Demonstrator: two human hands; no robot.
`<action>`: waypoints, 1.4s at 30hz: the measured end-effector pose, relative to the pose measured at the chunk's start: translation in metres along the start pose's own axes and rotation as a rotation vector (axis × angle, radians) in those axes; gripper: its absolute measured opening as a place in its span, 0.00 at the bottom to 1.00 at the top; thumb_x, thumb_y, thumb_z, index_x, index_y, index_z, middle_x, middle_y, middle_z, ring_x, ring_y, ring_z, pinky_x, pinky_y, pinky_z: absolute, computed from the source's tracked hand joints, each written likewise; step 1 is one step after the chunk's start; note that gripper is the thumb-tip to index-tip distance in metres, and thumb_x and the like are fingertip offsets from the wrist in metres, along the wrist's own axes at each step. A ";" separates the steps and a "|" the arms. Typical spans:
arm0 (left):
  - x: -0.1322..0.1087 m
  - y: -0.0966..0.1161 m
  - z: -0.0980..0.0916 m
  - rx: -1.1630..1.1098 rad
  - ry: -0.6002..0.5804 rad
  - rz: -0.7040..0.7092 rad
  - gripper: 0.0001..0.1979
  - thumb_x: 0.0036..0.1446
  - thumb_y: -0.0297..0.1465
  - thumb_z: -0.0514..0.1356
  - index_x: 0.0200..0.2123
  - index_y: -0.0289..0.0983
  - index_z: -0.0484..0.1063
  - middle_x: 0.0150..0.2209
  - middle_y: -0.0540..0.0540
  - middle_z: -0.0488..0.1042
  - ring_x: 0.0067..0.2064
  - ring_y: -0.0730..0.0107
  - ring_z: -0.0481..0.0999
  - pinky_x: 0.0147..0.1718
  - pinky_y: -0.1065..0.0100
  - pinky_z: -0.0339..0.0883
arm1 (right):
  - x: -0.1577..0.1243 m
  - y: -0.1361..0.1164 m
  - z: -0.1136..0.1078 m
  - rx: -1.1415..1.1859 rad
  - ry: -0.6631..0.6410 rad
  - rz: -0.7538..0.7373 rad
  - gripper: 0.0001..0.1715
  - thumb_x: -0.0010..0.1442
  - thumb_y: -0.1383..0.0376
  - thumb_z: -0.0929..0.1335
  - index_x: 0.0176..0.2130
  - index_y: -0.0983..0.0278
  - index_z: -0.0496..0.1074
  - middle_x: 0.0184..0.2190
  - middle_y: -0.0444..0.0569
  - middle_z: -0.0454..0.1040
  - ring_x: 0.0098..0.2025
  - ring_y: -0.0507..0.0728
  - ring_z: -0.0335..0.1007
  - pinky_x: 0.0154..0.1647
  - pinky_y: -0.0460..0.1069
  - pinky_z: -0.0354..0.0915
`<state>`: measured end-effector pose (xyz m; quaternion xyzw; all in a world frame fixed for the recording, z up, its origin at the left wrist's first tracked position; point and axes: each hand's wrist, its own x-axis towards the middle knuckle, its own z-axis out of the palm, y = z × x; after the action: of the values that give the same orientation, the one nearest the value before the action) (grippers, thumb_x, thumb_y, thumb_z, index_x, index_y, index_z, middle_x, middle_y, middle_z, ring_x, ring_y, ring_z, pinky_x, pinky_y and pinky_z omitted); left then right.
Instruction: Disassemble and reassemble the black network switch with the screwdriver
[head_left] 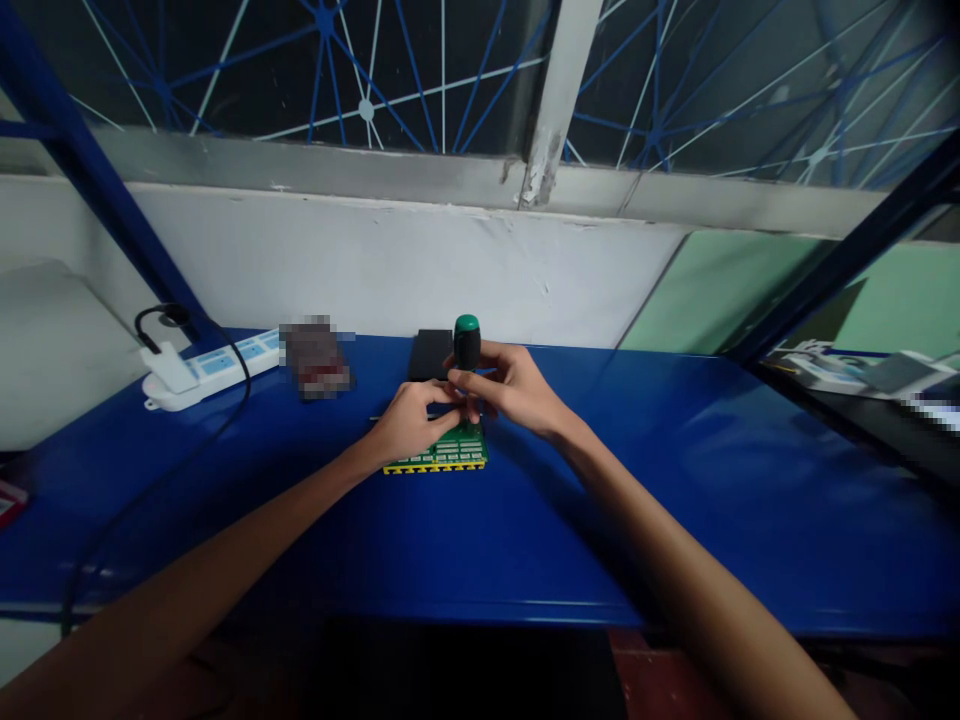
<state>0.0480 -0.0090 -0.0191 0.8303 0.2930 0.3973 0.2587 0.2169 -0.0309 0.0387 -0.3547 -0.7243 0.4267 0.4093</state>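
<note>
A green circuit board [448, 453] with a yellow front edge lies flat on the blue table [675, 500]. A screwdriver [466, 343] with a black handle and green cap stands upright over the board. My right hand [514, 388] is closed round its handle from the right. My left hand [409, 422] rests on the board's left part, fingers curled and pinched near the screwdriver's shaft. The tip and the shaft are hidden behind my fingers.
A small black box [430, 355] lies just behind the board. A white power strip [206, 370] with a black cable [225, 410] sits at the back left, next to a blurred dark object [316, 357]. A white wall stands behind; papers lie at far right [862, 368].
</note>
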 end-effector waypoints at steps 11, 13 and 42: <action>0.000 0.000 0.002 -0.010 -0.002 0.023 0.07 0.58 0.29 0.60 0.33 0.37 0.80 0.36 0.47 0.81 0.40 0.65 0.80 0.44 0.63 0.70 | 0.000 0.001 0.000 0.023 0.036 0.005 0.10 0.55 0.64 0.69 0.38 0.66 0.70 0.22 0.42 0.70 0.18 0.50 0.67 0.17 0.46 0.57; 0.000 0.000 0.002 -0.004 -0.013 0.027 0.08 0.58 0.29 0.59 0.33 0.38 0.80 0.36 0.47 0.81 0.41 0.65 0.80 0.45 0.63 0.70 | 0.001 0.000 0.001 0.016 0.037 0.001 0.10 0.55 0.63 0.69 0.38 0.66 0.71 0.22 0.42 0.71 0.18 0.50 0.67 0.17 0.46 0.57; -0.002 0.001 -0.001 0.036 0.054 0.063 0.07 0.59 0.30 0.61 0.33 0.38 0.80 0.35 0.48 0.82 0.40 0.66 0.80 0.43 0.66 0.71 | -0.001 -0.002 0.000 0.032 0.049 -0.039 0.12 0.58 0.59 0.71 0.34 0.66 0.72 0.23 0.42 0.70 0.19 0.49 0.66 0.19 0.46 0.58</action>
<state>0.0468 -0.0108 -0.0192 0.8324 0.2808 0.4223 0.2232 0.2166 -0.0324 0.0400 -0.3443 -0.7138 0.4214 0.4408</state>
